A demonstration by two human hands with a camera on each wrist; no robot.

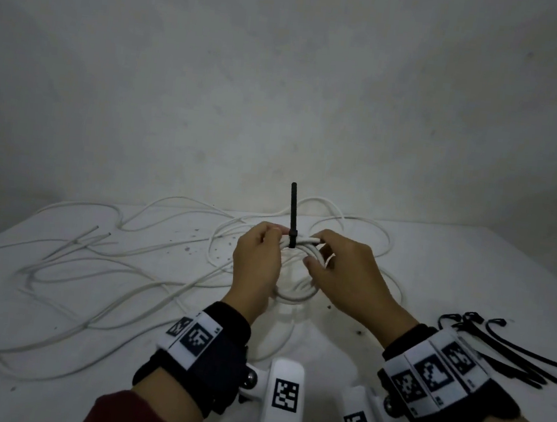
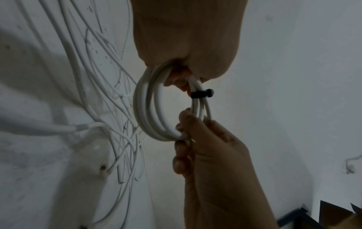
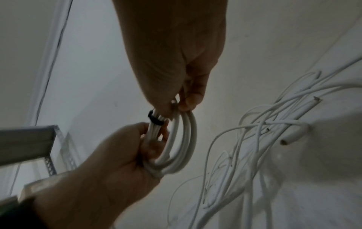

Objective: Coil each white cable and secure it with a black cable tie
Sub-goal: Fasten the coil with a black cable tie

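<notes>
Nearest the viewer, two forearms in dark red sleeves carry black wrist straps with white marker blocks. Beyond them, the left hand point(image 1: 255, 263) and the right hand point(image 1: 346, 273) hold between them a coiled white round cable point(image 1: 296, 291), raised above the white table top point(image 1: 452, 274). The left hand's fingers are curled round one side of the coil, and the right hand's thumb and fingers pinch the strands on the other side. The coil stands roughly on edge, its ring facing the viewer. A black plastic cable tie point(image 1: 293, 217) is cinched round the strands at the top of the coil, between the two hands; its free tail has its long axis near vertical and points straight up, away from the table. In the left wrist view the tie's band point(image 2: 199, 94) crosses the strands at right angles, with its locking head on the outer side. To the right on the table lies a bunch of spare black cable ties point(image 1: 503, 351). To the left and behind the hands, loose white cables point(image 1: 100, 261) sprawl in tangled loops over the table. Farthest back stands a plain, dull grey-white wall point(image 1: 284, 74).
</notes>
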